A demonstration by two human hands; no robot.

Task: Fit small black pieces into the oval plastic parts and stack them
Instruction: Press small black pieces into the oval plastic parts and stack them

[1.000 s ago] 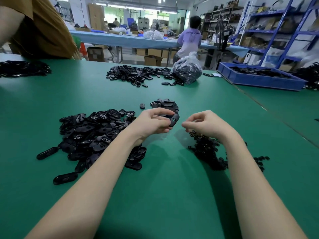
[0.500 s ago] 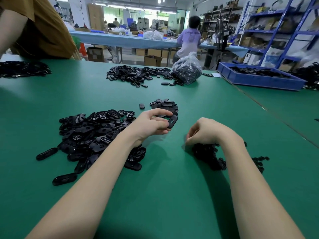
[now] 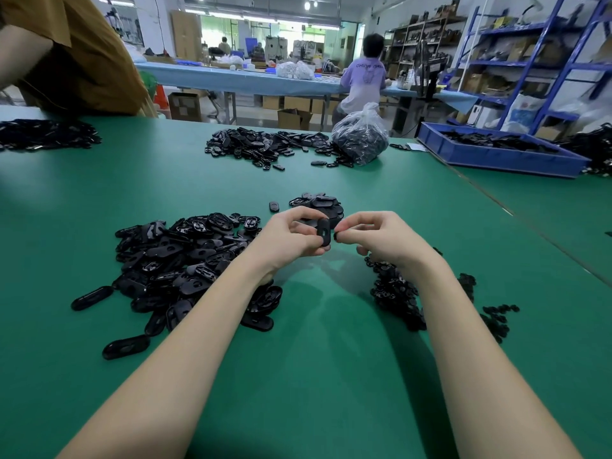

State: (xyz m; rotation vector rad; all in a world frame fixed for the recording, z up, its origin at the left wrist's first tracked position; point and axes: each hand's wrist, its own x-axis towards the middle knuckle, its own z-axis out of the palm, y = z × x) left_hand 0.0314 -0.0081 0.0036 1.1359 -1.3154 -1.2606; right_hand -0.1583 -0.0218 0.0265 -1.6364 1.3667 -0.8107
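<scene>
Dead center of the frame, the left hand (image 3: pixel 291 236) pinches an oval plastic part (image 3: pixel 324 230) upright while the right hand (image 3: pixel 377 236) pinches a small black piece (image 3: pixel 337 236) just beside it. A heap of ovals (image 3: pixel 178 260) sits at middle left on the green table (image 3: pixel 314 376), small pieces (image 3: pixel 397 293) under the right wrist, and a little stack (image 3: pixel 318 205) just above the hands.

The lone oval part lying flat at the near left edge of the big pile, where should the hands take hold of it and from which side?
Probably best across its narrow width. The lone oval part lies flat on the green table, apart from the big pile, with its long sides free. Come from above with thumb and finger on those two long edges, near the middle.
</scene>
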